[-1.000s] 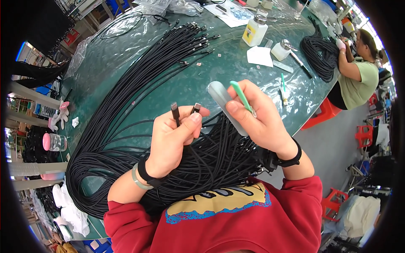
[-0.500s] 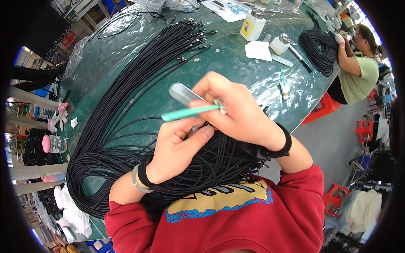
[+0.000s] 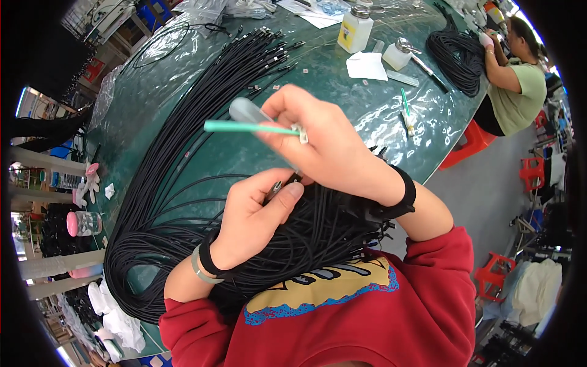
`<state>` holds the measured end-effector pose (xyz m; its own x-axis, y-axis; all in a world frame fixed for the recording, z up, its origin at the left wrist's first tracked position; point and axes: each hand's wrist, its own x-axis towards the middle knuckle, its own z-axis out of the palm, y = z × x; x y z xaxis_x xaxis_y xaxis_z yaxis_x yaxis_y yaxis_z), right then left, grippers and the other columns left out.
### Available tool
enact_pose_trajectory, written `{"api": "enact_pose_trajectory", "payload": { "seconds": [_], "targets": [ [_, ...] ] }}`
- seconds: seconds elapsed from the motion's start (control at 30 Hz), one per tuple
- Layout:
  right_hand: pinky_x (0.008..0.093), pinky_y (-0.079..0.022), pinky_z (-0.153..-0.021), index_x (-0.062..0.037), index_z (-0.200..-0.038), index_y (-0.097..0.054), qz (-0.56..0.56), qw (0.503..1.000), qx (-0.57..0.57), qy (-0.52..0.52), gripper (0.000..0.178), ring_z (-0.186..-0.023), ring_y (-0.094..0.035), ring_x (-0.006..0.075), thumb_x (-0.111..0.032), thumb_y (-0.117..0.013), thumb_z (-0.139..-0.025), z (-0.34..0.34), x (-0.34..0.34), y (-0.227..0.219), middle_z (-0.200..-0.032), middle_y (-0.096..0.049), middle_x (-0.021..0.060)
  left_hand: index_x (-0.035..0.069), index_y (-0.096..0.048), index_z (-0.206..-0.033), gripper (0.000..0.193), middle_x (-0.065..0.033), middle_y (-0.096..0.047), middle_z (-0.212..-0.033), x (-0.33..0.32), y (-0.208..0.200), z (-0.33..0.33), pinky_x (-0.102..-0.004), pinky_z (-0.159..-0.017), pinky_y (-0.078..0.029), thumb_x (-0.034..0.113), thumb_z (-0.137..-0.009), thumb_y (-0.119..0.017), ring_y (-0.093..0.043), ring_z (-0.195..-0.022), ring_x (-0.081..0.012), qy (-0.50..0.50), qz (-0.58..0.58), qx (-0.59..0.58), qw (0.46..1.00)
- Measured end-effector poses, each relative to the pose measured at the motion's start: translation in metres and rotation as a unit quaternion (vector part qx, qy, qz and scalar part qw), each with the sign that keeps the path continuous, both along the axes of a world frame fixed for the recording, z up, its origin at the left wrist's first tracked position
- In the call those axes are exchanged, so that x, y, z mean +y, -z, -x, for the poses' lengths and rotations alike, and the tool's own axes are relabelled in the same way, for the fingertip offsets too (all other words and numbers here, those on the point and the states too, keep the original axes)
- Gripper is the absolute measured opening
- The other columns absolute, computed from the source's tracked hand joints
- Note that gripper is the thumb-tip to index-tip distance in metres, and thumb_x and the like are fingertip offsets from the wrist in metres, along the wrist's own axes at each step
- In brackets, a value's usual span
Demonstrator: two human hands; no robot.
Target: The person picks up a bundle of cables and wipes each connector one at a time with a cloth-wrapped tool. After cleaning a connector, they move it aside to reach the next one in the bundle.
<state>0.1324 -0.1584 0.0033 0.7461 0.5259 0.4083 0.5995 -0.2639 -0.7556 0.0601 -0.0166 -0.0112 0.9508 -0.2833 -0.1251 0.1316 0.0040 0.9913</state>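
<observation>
My left hand (image 3: 247,214) is closed in a pinch on the metal-tipped end of a black cable (image 3: 273,191). Just above it, my right hand (image 3: 336,150) is closed round two things at once. One is a thin green stick (image 3: 244,127) with a whitish wad at its end; the other is a tool with a rounded, translucent grey handle (image 3: 246,111), its working end hidden by my fingers. The right fingertips come close to the cable end; I cannot tell whether they touch. A heap of black cables (image 3: 306,229) lies beneath both hands.
A long cable bundle (image 3: 183,116) curves along the left. Farther back are a white bottle (image 3: 356,30), a smaller bottle (image 3: 397,55), white paper (image 3: 367,66) and another green stick (image 3: 404,101). At the right, a co-worker (image 3: 520,85) sits beside a coiled cable bundle (image 3: 455,61).
My right hand has moved slightly up and left, and the green stick now lies more level. The left hand keeps its pinch on the cable end. The whole view has shifted a little.
</observation>
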Motion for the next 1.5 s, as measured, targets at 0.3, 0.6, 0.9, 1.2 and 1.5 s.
{"api": "enact_pose_trajectory", "payload": {
  "seconds": [0.3,0.6,0.9,1.2,1.5],
  "targets": [
    [0.0214,-0.040,-0.055,-0.0011,-0.091,-0.049,-0.061,0.995,0.074,0.030,0.015,-0.063,-0.049,0.0067,-0.010,-0.054,-0.081,0.010,-0.025,0.010,-0.072,-0.055,0.0035,-0.001,-0.053,-0.085,0.025,0.0020,-0.042,-0.057,0.000,0.004,-0.009,-0.0174,-0.040,-0.019,0.020,-0.090,-0.040,-0.026,-0.045,-0.0022,-0.079,0.100,0.034,0.991],
    [0.0234,-0.040,-0.053,-0.0024,-0.089,-0.049,0.021,0.999,0.046,0.009,0.015,-0.058,-0.052,0.0112,-0.010,-0.057,-0.079,0.020,-0.019,0.004,-0.065,-0.053,0.0055,0.000,-0.055,-0.080,0.029,0.0052,-0.037,-0.053,0.008,-0.005,-0.008,-0.0172,-0.040,-0.020,0.024,-0.090,-0.041,-0.027,-0.046,-0.0018,-0.027,0.105,0.089,0.990],
    [0.0244,-0.040,-0.051,-0.0020,-0.089,-0.048,-0.044,0.997,-0.038,0.058,0.016,-0.055,-0.053,0.0144,-0.009,-0.057,-0.078,-0.008,0.008,0.009,-0.062,-0.053,0.0069,0.000,-0.053,-0.074,0.030,0.0060,-0.034,-0.051,0.001,-0.006,-0.001,-0.0184,-0.040,-0.016,0.024,-0.088,-0.043,-0.023,-0.043,-0.0018,0.004,0.004,0.021,1.000],
    [0.0232,-0.041,-0.055,-0.0001,-0.091,-0.048,0.017,0.992,0.125,0.014,0.017,-0.063,-0.054,0.0128,-0.011,-0.056,-0.080,0.020,-0.011,-0.003,-0.069,-0.054,0.0092,0.002,-0.053,-0.075,0.027,0.0066,-0.036,-0.053,0.003,-0.006,-0.003,-0.0177,-0.041,-0.021,0.021,-0.090,-0.041,-0.028,-0.047,-0.0012,-0.012,0.032,0.067,0.997],
    [0.0234,-0.040,-0.054,-0.0010,-0.090,-0.048,-0.084,0.994,0.056,0.032,0.018,-0.059,-0.054,0.0133,-0.009,-0.058,-0.078,0.005,-0.009,0.002,-0.068,-0.056,0.0085,0.002,-0.049,-0.073,0.029,0.0064,-0.031,-0.051,0.006,-0.007,-0.006,-0.0182,-0.039,-0.015,0.026,-0.089,-0.042,-0.022,-0.043,-0.0018,0.011,0.129,0.129,0.983]
  ]
}}
